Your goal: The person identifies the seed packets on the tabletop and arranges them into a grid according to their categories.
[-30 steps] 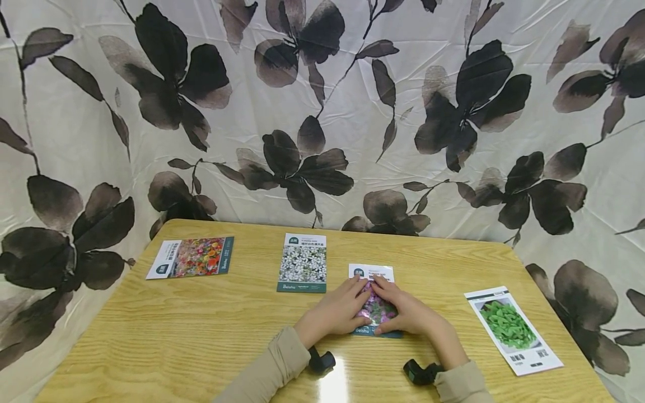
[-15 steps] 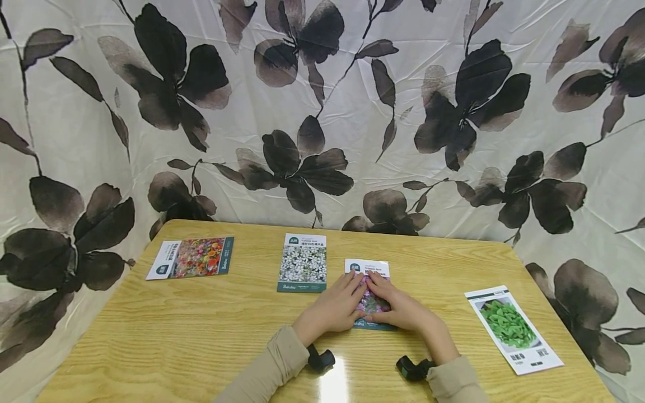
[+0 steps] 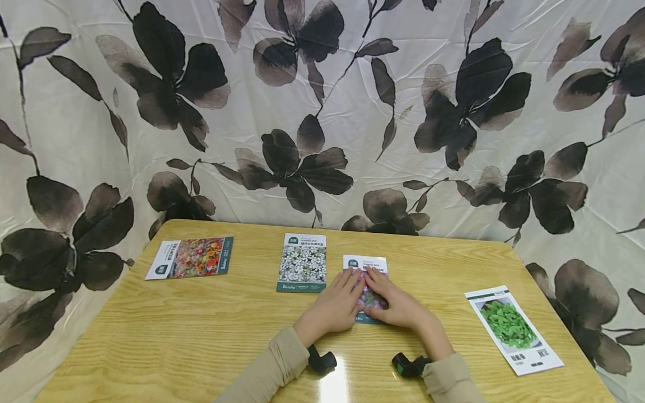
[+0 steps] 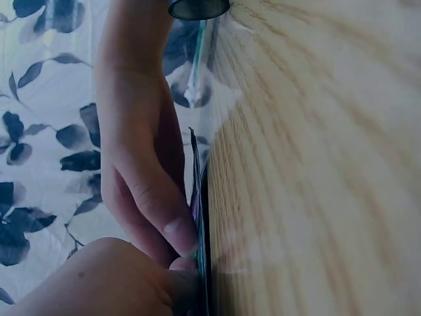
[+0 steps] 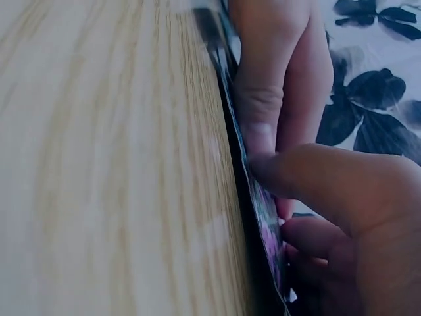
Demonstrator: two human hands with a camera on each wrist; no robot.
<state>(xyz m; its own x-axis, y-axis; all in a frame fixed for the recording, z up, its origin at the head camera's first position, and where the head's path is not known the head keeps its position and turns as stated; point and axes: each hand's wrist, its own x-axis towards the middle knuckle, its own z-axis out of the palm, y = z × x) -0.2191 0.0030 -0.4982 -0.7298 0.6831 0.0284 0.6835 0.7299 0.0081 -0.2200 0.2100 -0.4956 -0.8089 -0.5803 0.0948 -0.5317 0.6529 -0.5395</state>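
Observation:
A seed packet (image 3: 373, 299) with pink-purple flowers lies flat on the wooden table, partly covered by both hands. My left hand (image 3: 335, 302) rests on its left side with fingers stretched out over the picture. From the right, my right hand (image 3: 400, 302) rests on the same packet, fingertips close to the left hand's. In the left wrist view, the packet's edge (image 4: 198, 191) shows thin against the tabletop. The right wrist view has the right thumb (image 5: 309, 174) touching the packet's surface (image 5: 268, 230). Just left lies a packet with white flowers (image 3: 302, 263).
A packet with red and orange flowers (image 3: 196, 258) lies at the table's far left. Another with green leaves (image 3: 509, 324) lies tilted at the right. Black wrist cameras (image 3: 322, 361) hang under the wrists. Behind the table (image 3: 201, 330) hangs a flower-patterned curtain (image 3: 378, 184).
Both hands have slid the pink-purple flower packet slightly away from the body and to the left, toward the white flower packet. The other packets have stayed put.

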